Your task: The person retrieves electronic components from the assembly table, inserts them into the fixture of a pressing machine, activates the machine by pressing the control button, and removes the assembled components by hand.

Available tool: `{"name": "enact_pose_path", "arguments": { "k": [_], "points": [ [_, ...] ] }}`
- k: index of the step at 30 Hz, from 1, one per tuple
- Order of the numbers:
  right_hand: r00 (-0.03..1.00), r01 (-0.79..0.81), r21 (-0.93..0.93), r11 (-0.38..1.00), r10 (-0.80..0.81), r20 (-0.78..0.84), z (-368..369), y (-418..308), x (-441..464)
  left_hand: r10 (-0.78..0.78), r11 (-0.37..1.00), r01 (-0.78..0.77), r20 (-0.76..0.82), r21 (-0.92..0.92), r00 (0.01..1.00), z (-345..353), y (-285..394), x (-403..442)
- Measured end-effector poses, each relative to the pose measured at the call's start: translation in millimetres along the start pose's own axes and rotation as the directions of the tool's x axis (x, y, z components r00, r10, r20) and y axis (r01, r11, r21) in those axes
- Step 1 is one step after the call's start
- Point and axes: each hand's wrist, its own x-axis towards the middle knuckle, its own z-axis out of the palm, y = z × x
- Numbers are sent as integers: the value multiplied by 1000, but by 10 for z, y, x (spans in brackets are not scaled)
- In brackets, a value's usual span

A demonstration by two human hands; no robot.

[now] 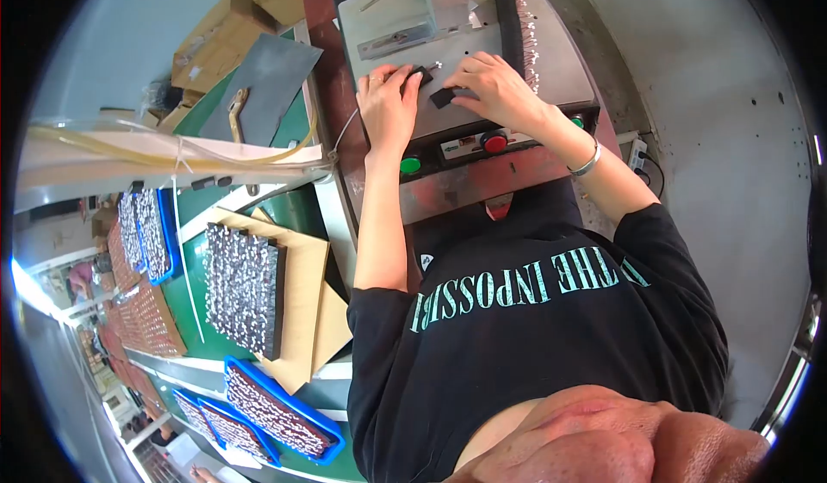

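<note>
Bare left hand (388, 104): back up, fingers curled in a pinch against the thumb, thin ring on one finger; left forearm (382, 216) reaching nearly straight out from its short black sleeve. Bare right hand (495, 89): also back up, fingers bent, thumb below them in a pinch, right forearm (607, 177) angled inward, silvery band (588, 160) around the wrist. Hands near each other, not touching.

2 black blocks (443, 98); black shirt (534, 354), pale-green lettering (530, 289); 1 red button (494, 142), 2 green buttons (410, 165); blue trays (336, 442); green tabletop (188, 304); tan boards (306, 311).
</note>
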Motion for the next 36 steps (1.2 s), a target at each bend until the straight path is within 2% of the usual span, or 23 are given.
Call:
{"name": "enact_pose_path", "arguments": {
  "k": [2, 3, 6, 9, 12, 13, 16, 17, 21, 23, 27, 30, 31, 32, 34, 36],
  "points": [
    [999, 1, 23, 1000, 0, -46, 39, -2, -30, 37, 999, -36, 50, -33, 998, -54, 20, -40],
    [998, -38, 45, 998, 40, -43, 42, -22, -37, 13, 996, -4, 94, -93, 995, -75, 34, -47],
    [996, -68, 18, 998, 69, -57, 49, -52, -26, -165, 944, 201, 153, -263, 974, -143, 145, -122],
    [989, -36, -24, 999, 32, -147, -38, -127, -22, -328, 848, 357, 141, -391, 934, -204, 163, -102],
    [972, -34, 31, 999, 40, -230, -260, -99, -142, -209, 872, 318, 303, -373, 930, -239, 202, -110],
    [984, -55, 78, 995, 68, -165, -347, -30, -225, -82, 948, 171, 314, -268, 946, -194, 201, -133],
    [996, -1, 144, 990, 13, -83, -664, 101, -416, 101, 995, -102, 74, 10, 992, -117, 303, -226],
    [1000, 10, 94, 996, -8, -21, -722, 157, -471, 149, 988, -151, 68, 28, 987, -126, 322, -240],
    [989, 123, 33, 992, -125, 74, -723, 269, -562, 223, 970, -206, 140, -128, 965, -146, 448, -326],
    [990, 106, 43, 993, -110, 87, -711, 294, -527, 238, 959, -210, 139, -189, 961, -193, 482, -365],
    [987, 143, 27, 989, -144, 72, -680, 255, -428, 202, 973, -203, -13, -107, 979, -252, 274, -104],
    [986, 149, 16, 989, -149, 70, -660, 224, -388, 115, 991, -108, 96, -77, 989, -170, 77, -60],
    [987, 144, 13, 989, -145, 74, -649, 222, -376, 137, 990, -134, 107, -32, 985, -170, 53, -60],
    [983, 180, 13, 984, -180, 43, -642, 217, -365, 196, 979, -198, 45, 40, 980, -164, 51, -93],
    [988, 130, 27, 991, -132, 83, -641, 197, -355, 195, 980, -193, -49, 46, 980, -239, 167, 45],
    [990, 140, 39, 989, -140, -8, -629, 175, -346, 190, 981, -191, -44, -21, 981, -171, 170, 266]
  ]
}}
